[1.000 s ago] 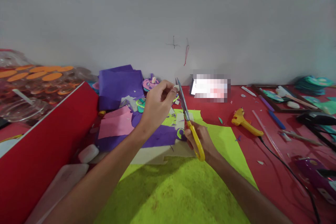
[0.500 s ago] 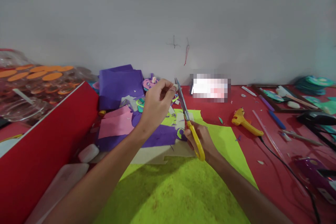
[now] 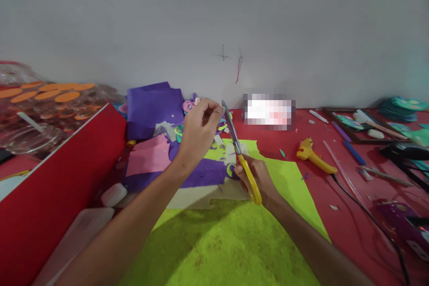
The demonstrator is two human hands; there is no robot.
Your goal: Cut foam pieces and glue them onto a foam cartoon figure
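With its fingertips pinched together, my left hand (image 3: 200,130) grips a small pale piece, mostly hidden by the fingers. My right hand (image 3: 258,173) is closed around the yellow handle of a pair of scissors (image 3: 232,126). Their blades point up and away, and the tips come right beside the left fingertips. The blades look nearly closed. Below both hands lie a purple felt sheet (image 3: 204,173), pale strips and a yellow-green felt sheet (image 3: 208,237). A small purple and green cut-out (image 3: 230,170) rests near the right fingers.
On the right lie a yellow glue gun (image 3: 315,156) with a black cord, a blue pen (image 3: 354,153) and a dark tray (image 3: 355,141) of small parts. A red panel (image 3: 77,165) and clear containers with orange discs (image 3: 67,98) stand left. A white partition (image 3: 150,31) rises behind.
My left hand has shifted very slightly left and up, and the pale piece shows less between its fingers. The scissors' tips have moved slightly left; the right hand is almost still.
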